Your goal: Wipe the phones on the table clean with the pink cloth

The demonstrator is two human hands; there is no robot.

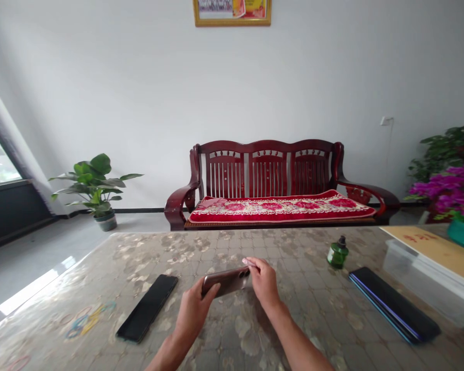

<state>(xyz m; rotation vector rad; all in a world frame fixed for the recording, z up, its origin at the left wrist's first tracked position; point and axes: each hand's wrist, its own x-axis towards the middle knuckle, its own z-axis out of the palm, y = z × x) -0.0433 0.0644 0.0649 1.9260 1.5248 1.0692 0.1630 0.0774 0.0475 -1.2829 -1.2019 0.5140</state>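
Both hands hold a brown phone (226, 281) above the table (232, 309), its back with the camera lenses turned toward me. My left hand (191, 310) grips the phone's left end with the thumb across it. My right hand (263, 281) is closed on the right end, fingertips pinching near the top edge. A black phone (147, 307) lies flat on the table to the left of my hands. Two thin dark phones (393, 303) lie stacked on the right.
A small green bottle (337, 252) with a dark cap stands right of centre. A clear plastic box (429, 278) under a yellow board sits at the right edge. Coloured rubber bands (85, 318) lie at left. A red wooden bench (272, 183) stands beyond the table.
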